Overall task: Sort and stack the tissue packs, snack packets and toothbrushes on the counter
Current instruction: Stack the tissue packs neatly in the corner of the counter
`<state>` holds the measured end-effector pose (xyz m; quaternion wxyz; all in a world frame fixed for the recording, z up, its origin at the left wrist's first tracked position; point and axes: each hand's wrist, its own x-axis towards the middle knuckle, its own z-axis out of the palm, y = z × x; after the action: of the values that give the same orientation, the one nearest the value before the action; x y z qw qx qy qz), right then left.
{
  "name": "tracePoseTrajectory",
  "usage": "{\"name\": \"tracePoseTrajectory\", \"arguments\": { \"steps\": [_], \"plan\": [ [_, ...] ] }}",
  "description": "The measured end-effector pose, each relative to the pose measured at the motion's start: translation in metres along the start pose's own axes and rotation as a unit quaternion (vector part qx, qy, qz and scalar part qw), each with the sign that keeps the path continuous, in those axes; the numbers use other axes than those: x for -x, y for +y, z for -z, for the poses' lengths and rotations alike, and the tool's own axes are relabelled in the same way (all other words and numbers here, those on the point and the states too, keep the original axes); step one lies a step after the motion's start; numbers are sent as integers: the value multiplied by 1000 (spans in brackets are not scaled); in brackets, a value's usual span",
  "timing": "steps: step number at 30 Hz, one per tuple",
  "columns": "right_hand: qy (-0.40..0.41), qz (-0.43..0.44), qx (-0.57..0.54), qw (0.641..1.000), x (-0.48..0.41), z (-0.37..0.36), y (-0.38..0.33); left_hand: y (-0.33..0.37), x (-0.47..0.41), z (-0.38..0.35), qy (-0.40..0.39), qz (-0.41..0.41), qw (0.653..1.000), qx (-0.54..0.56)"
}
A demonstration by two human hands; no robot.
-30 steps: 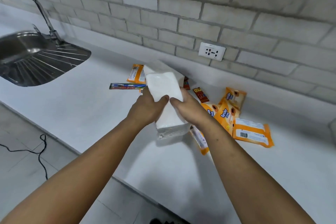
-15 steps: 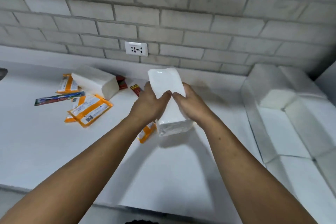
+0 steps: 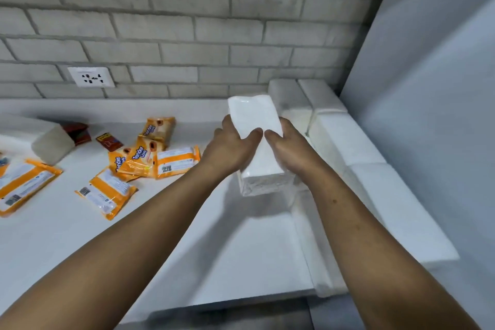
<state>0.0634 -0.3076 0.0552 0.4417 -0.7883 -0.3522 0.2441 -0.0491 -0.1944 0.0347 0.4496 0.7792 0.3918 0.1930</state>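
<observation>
White tissue pack [image 3: 254, 123], in the curled grip of left hand [image 3: 230, 149] and right hand [image 3: 293, 149], has come beside the three-o'clock tissue stack [image 3: 348, 139], likely for placing.

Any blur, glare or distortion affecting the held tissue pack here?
Head view: wide-angle lens bows the brick wall; the held tissue pack is nearly blown out, wrapper glinting at top; stacked tissue packs at right look soft; soft shadow on the counter below.

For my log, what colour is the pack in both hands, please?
The tissue pack is white; head view.
</observation>
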Motion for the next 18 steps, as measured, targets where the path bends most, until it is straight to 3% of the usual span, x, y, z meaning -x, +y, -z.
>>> {"name": "tracePoseTrajectory", "arguments": {
  "steps": [10,18],
  "plan": [
    [50,-58,111,991,-12,66,53,38,-17,-81,-64,-2,998,12],
    [70,-16,269,960,-24,78,71,41,-41,-115,-82,12,997,-10]
  ]
}}
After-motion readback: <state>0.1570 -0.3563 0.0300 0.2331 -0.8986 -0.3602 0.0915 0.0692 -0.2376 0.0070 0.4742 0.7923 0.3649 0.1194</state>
